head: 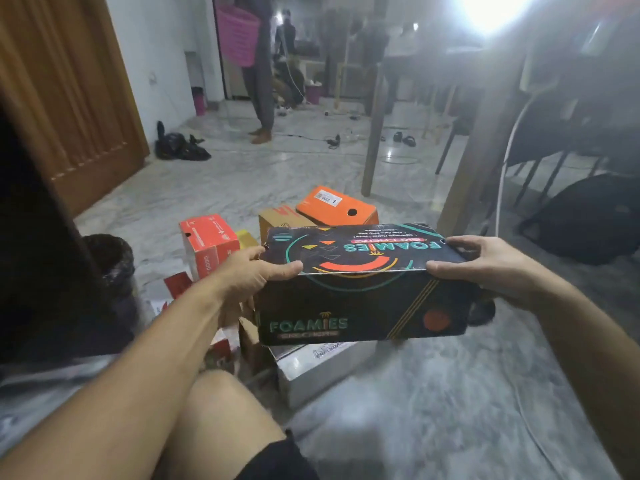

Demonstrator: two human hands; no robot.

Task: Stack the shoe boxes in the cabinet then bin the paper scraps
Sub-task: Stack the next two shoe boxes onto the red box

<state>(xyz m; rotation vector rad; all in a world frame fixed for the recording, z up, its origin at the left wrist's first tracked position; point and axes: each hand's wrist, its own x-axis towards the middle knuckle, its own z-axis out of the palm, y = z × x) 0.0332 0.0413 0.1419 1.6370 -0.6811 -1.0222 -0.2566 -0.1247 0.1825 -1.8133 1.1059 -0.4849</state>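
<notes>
- The person sits on the marble floor point(433, 393) with a black shoe box point(363, 299) printed "FOAMIES" held up in front of them, clear of the floor.
- The left hand point(252, 271) grips the box's left end, its thumb curled over the lid's near edge.
- The right hand point(485, 261) grips the right end the same way, thumb on the lid edge, fingers wrapped round the far corner.
- Just under the black box a white box point(318, 368) lies on the floor.
- Beyond it an orange box point(336, 206) rests tilted on a brown cardboard box point(280, 220); a red box point(207, 244) stands just to the left of them.
- Red and white paper scraps point(176, 285) lie on the floor near the left forearm, beside a dark bin point(110, 261).
- A wooden door point(69, 98) stands to the left.
- Farther back another person point(259, 81) stands holding a pink basket point(239, 32).
- A black bag point(585, 220) lies on the floor to the right.
</notes>
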